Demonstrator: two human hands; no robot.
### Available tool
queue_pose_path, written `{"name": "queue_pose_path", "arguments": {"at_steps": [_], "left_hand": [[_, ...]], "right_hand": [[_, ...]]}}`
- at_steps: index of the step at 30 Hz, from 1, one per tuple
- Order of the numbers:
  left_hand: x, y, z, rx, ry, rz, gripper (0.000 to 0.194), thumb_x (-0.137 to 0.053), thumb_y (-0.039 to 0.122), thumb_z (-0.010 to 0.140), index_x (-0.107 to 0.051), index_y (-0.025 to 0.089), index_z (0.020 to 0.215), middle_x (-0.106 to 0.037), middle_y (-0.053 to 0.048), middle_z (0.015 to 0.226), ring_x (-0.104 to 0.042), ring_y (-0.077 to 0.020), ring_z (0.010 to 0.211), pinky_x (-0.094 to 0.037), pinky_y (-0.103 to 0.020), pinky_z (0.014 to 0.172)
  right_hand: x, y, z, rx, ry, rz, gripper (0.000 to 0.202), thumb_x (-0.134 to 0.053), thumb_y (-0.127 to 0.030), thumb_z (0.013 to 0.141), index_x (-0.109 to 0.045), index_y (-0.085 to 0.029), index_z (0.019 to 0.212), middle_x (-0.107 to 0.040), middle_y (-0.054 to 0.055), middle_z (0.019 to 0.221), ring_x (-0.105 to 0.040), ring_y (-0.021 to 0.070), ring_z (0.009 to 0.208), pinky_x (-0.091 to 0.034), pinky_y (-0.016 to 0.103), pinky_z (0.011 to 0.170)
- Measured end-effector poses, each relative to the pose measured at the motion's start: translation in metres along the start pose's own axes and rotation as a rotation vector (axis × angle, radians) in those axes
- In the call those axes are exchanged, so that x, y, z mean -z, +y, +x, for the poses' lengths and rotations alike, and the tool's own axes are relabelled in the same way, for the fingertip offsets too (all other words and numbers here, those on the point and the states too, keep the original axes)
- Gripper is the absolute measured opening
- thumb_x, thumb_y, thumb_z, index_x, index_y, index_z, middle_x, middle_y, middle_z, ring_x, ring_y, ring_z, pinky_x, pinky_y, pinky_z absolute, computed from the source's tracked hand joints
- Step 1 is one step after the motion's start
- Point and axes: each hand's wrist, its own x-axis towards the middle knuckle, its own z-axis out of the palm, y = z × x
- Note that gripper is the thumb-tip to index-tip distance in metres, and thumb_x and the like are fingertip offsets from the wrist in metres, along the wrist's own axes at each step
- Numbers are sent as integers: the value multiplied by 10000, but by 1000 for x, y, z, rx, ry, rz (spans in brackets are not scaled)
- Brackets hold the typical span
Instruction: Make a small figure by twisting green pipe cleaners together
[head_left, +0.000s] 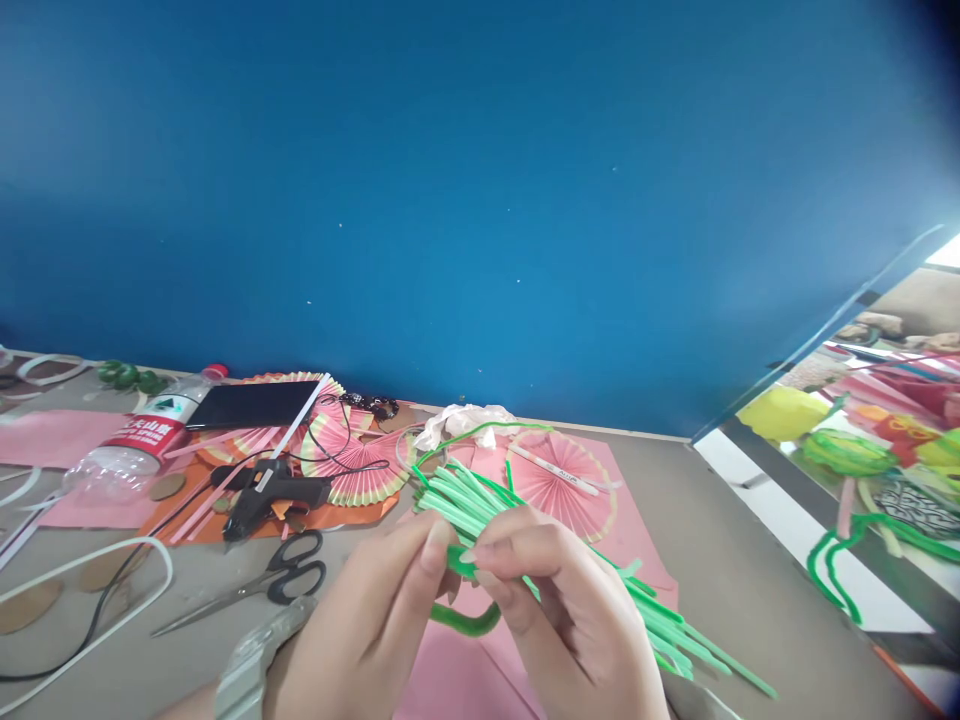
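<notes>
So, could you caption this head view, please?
Both hands, left and right, grip green paper strips above pink paper.

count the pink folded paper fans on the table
3 at least: one fan beyond the hands, under a white pen; one right of the glue gun; one partly under the black phone. More may be hidden beneath.

Bottle label [148, 432] print too small

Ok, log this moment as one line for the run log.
left hand: pinching green strip bundle | right hand: gripping same bundle | green pipe cleaner: looped beneath | scissors, glue gun: left on table
</notes>
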Motion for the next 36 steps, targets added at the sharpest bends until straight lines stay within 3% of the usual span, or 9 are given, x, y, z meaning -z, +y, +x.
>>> {"name": "queue_pose_path", "arguments": {"at_steps": [3, 10, 16, 19, 23, 27, 30, 32, 36], "left_hand": [[0, -1, 0, 96, -6, -119, 305, -352, 295, 915, -548, 234, 690, -559, 8, 619, -538, -149, 583, -468, -223, 545], [4, -11, -4, 234, -184, -277, 281, -375, 311, 917, -636, 254, 828, -633, -16, 774, -581, -164, 743, -509, -251, 722], [-5, 5, -4, 177, 65, -194, 305, -396, 379, 902, -619, 250, 739, -581, -16, 696, -549, -180, 702, -484, -266, 697], [-7, 7, -6, 149, 82, -171, 331, -386, 375, 907, -635, 249, 731, -593, -19, 694, -545, -183, 684, -478, -271, 689], [-3, 2, -10, 193, 58, -225, 292, -392, 388, 904, -663, 282, 925, -643, -18, 787, -582, -191, 766, -491, -267, 744], [-1, -1, -9, 255, 86, -187, 266, -395, 362, 906, -636, 304, 1005, -663, -15, 923, -599, -198, 882, -494, -258, 755], [-4, 0, -6, 99, 143, -65, 231, -388, 250, 909, -618, 273, 899, -642, -30, 897, -568, -216, 901, -467, -280, 752], [-7, 1, -4, 7, 122, 17, 211, -394, 181, 896, -581, 252, 830, -611, -30, 823, -548, -215, 859, -442, -284, 743], [-7, -2, -1, -8, 62, 122, 193, -357, 123, 899, -500, 222, 813, -540, -28, 778, -494, -197, 774, -391, -291, 721]], "right_hand": [[0, -1, -2, 21, 8, -29, 223, -482, -57, 849, -535, -259, 930, -569, -11, 765, -594, 134, 737, -476, 223, 571], [10, -2, 2, -11, 0, 30, 223, -494, -61, 843, -556, -265, 910, -589, -22, 771, -602, 117, 718, -505, 223, 624], [3, -7, 3, -95, 211, -16, 233, -552, -116, 831, -577, -282, 993, -641, -11, 844, -627, 132, 773, -525, 222, 672], [1, -11, 1, -27, 184, -61, 290, -532, -68, 827, -595, -295, 995, -662, -5, 910, -632, 149, 834, -526, 253, 720], [2, -11, -1, 25, 114, -19, 360, -524, -47, 825, -588, -315, 1056, -668, -9, 917, -630, 152, 862, -534, 265, 740], [2, -6, 2, -116, 158, 76, 210, -601, -125, 807, -591, -281, 947, -648, -11, 856, -631, 132, 781, -543, 215, 668], [-2, 0, 3, -271, 95, 178, 49, -592, -212, 829, -577, -237, 869, -600, 0, 778, -605, 131, 703, -552, 218, 595], [-7, 3, 3, -379, 88, 257, 65, -577, -273, 839, -566, -224, 881, -560, 3, 769, -577, 132, 689, -556, 230, 577], [-13, 5, 1, -476, 110, 337, 122, -573, -329, 837, -552, -209, 843, -526, 8, 779, -546, 137, 718, -547, 245, 617]]}}
